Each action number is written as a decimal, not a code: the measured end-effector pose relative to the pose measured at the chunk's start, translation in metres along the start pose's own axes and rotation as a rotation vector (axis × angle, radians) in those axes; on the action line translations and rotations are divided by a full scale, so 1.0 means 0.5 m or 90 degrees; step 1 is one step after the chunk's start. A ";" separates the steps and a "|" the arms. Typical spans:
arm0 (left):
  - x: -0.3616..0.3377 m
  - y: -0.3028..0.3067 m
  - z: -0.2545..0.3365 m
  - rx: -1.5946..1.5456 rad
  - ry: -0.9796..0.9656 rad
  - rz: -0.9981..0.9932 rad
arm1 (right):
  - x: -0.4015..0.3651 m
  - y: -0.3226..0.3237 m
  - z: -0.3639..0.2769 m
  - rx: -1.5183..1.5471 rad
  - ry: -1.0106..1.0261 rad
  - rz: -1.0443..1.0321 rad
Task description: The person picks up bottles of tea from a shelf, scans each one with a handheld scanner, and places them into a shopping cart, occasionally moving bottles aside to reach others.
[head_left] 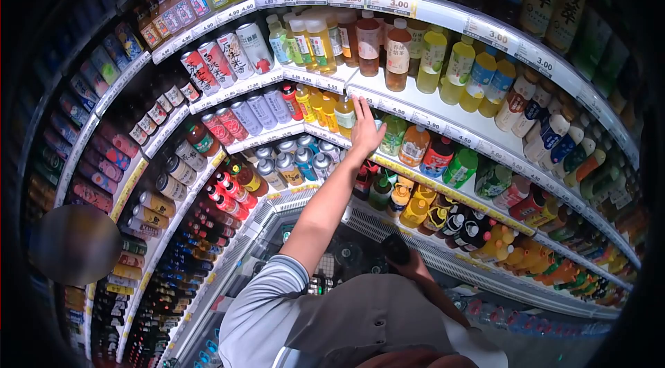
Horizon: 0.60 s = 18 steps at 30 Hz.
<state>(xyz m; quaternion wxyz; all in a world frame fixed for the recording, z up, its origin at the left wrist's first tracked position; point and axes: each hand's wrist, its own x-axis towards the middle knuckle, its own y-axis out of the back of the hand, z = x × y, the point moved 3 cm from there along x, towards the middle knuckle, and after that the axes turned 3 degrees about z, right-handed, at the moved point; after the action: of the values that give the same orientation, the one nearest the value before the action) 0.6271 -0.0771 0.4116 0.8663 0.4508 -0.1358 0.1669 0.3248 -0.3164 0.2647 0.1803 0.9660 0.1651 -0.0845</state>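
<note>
My left hand is stretched forward with its fingers extended, its fingertips right at the price rail of a middle drink shelf. Just left of the fingers stands a bottle of pale yellow drink, partly covered by them. A green bottle is close on the right of this hand. Lower down, near my body, my right hand is wrapped round a black, rounded object; what kind of thing it is I cannot tell. Part of that hand is hidden by my apron.
Curved cooler shelves full of bottles and cans surround me. Tea bottles line the shelf above my left hand, and orange drinks stand below it. Tall cans are at the left. Bottles in plastic wrap lie low at the right.
</note>
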 end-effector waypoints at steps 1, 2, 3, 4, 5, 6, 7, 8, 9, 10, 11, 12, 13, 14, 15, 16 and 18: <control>0.001 -0.001 -0.001 0.000 -0.002 0.003 | 0.000 0.000 0.000 0.000 0.008 -0.001; 0.001 -0.003 -0.002 0.000 -0.004 0.007 | 0.000 0.001 0.000 -0.001 0.015 -0.003; 0.000 -0.003 -0.003 -0.001 -0.003 0.007 | 0.000 0.002 0.000 -0.001 0.015 -0.003; -0.001 -0.003 -0.003 0.000 -0.006 0.010 | 0.000 0.002 0.001 -0.003 0.004 -0.014; -0.001 -0.003 -0.002 0.001 -0.009 0.013 | 0.001 0.003 0.003 -0.006 -0.007 -0.025; 0.000 -0.004 -0.003 0.001 -0.009 0.013 | 0.002 0.003 0.004 -0.006 -0.007 -0.025; 0.000 -0.006 -0.004 0.002 -0.009 0.014 | 0.002 0.003 0.006 -0.009 -0.001 -0.027; 0.001 -0.007 -0.005 0.003 -0.010 0.015 | 0.002 0.002 0.007 -0.011 0.005 -0.029; 0.001 -0.004 -0.002 0.004 -0.010 0.015 | 0.002 0.003 0.004 -0.011 0.005 -0.029; 0.000 -0.003 0.000 0.002 -0.003 0.009 | 0.000 0.003 0.001 -0.011 0.005 -0.027; 0.000 -0.001 0.002 0.001 0.004 0.002 | -0.001 0.004 -0.002 -0.012 0.006 -0.025; 0.000 -0.003 0.001 0.001 0.004 0.002 | -0.002 0.005 -0.007 -0.011 0.006 -0.025; 0.000 -0.003 0.001 0.000 -0.001 0.008 | -0.004 0.006 -0.013 -0.014 -0.002 -0.024; 0.000 -0.004 0.000 -0.001 -0.006 0.014 | -0.004 0.007 -0.015 -0.017 -0.011 -0.024; -0.001 -0.002 0.002 -0.001 -0.005 0.013 | -0.004 0.007 -0.012 -0.017 -0.011 -0.024; -0.001 0.000 0.002 0.000 -0.004 0.009 | -0.002 0.005 -0.006 -0.020 -0.005 -0.025; -0.002 0.001 0.002 0.000 -0.002 0.005 | 0.001 0.003 0.006 -0.022 0.000 -0.026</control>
<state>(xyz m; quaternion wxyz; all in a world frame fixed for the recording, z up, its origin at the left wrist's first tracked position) 0.6261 -0.0779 0.4120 0.8653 0.4508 -0.1390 0.1695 0.3253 -0.3187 0.2624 0.1952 0.9592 0.1861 -0.0851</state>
